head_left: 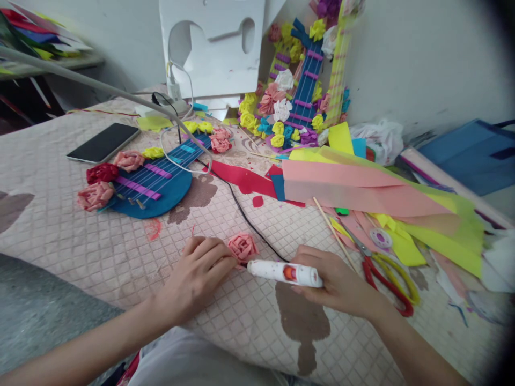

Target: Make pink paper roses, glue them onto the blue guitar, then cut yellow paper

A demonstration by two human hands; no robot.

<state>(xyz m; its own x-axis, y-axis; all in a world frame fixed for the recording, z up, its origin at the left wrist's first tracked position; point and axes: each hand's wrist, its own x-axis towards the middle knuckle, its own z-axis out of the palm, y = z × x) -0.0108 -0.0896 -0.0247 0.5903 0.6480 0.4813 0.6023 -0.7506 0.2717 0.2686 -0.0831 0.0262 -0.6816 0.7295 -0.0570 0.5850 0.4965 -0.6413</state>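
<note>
A pink paper rose (243,247) is pinched at its near side by my left hand (207,271), whose fingers are closed. My right hand (328,276) is wrapped round a white glue gun (277,271), its dark nozzle pointing left at the underside of the rose. Whether the nozzle touches the paper is hard to tell. Beyond my left hand lies a blue paper guitar (171,190) with purple strips, strings, and pink, red and yellow roses along its edge.
A phone (103,143) lies at the back left. A white cable (120,91) and a black cord (241,206) cross the table. Scissors (388,279), a stick (336,235) and pink paper (354,187) lie right. Decorated guitars (306,80) lean against the wall.
</note>
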